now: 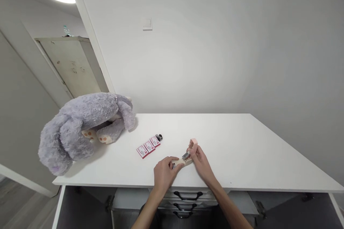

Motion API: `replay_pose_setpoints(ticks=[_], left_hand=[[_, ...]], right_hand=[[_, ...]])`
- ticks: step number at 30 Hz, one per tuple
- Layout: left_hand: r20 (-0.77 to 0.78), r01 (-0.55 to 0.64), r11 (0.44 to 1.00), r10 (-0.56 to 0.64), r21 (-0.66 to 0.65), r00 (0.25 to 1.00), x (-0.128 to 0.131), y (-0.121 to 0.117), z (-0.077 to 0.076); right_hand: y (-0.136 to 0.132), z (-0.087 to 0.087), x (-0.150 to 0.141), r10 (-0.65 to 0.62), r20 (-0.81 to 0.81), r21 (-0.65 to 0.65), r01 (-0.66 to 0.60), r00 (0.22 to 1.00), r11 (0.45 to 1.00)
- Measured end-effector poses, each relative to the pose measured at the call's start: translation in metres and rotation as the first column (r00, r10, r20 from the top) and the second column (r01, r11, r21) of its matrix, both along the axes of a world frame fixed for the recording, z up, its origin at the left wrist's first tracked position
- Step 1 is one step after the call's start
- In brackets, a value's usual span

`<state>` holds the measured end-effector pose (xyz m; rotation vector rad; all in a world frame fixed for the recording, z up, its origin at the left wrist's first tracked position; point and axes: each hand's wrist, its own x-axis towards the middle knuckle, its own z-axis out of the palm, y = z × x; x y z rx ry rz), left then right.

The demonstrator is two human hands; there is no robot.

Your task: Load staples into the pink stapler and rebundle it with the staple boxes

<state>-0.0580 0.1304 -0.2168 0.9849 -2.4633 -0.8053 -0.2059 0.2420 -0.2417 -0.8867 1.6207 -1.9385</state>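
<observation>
A pink and cream stapler (192, 144) lies opened out near the table's front edge, its metal staple channel showing between the two halves. My left hand (163, 172) is closed on the cream end, thumb and fingers pinching it from the left. My right hand (201, 161) grips the pink raised part from the right. The fingers hide much of the stapler's body. To the left of it, several small red-and-white boxes (148, 146) lie in a slanting row. A small black and metal object (159, 137) touches the far end of that row; its kind is hard to make out.
A large lavender plush toy (91, 111) slumps over the left end of the white table (242, 146). Below the front edge are drawers with black handles (188, 196) and open cabinet doors on both sides. A white wall with a switch (147, 24) stands behind.
</observation>
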Motion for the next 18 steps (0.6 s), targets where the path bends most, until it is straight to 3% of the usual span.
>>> replay_pose_setpoints(ticks=[3, 8, 12, 18], left_hand=[[-0.033, 0.022, 0.999, -0.023, -0.049, 0.999, 0.002, 0.000, -0.003], [-0.070, 0.053, 0.992, -0.061, -0.116, 0.996, 0.005, -0.001, -0.009], [-0.104, 0.039, 0.982, -0.059, -0.185, 0.993, 0.006, -0.001, -0.012], [-0.120, 0.085, 0.961, -0.121, -0.264, 0.985, 0.007, -0.002, -0.013]], right_hand=[[0.004, -0.006, -0.004, -0.101, 0.059, -0.001, 0.101, 0.993, 0.995], [0.028, -0.015, -0.022, -0.084, 0.116, -0.043, 0.090, 0.990, 0.995], [0.053, -0.017, -0.041, -0.127, 0.161, 0.007, 0.127, 0.979, 0.992], [0.069, -0.016, -0.052, -0.142, 0.043, 0.153, 0.134, 0.989, 0.979]])
